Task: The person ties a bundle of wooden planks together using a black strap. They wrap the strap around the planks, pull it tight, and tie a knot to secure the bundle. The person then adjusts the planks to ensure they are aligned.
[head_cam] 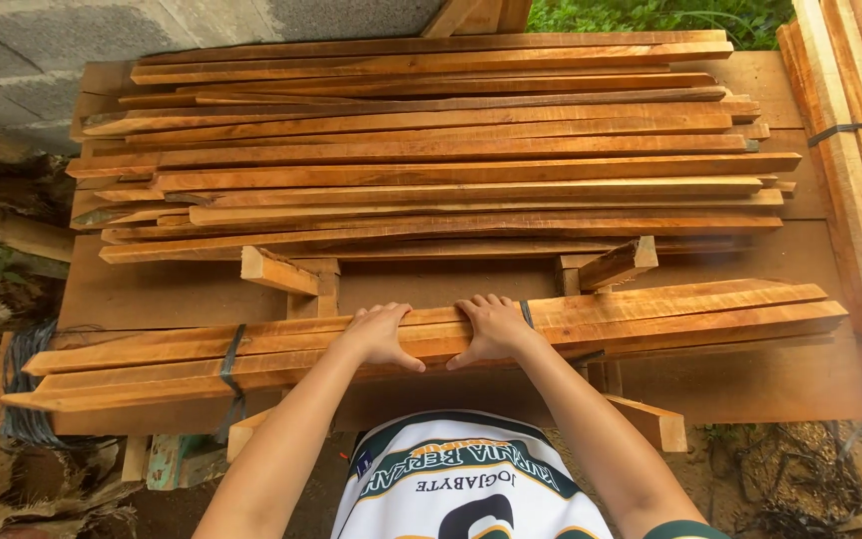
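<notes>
A bundle of long reddish wooden slats (650, 317), tied with dark straps near each end, lies across the near edge of a wooden workbench (152, 289). My left hand (383, 333) and my right hand (491, 325) both rest on top of the bundle near its middle, fingers curled over its far edge and thumbs on the near side. The hands are about a hand's width apart. One dark strap (231, 351) wraps the bundle left of my left hand.
A big loose pile of similar slats (431, 150) covers the far half of the bench. Two short wooden blocks (276, 269) (619, 263) stand between pile and bundle. More strapped timber (855, 130) lies on the right. A concrete wall (42, 40) is behind.
</notes>
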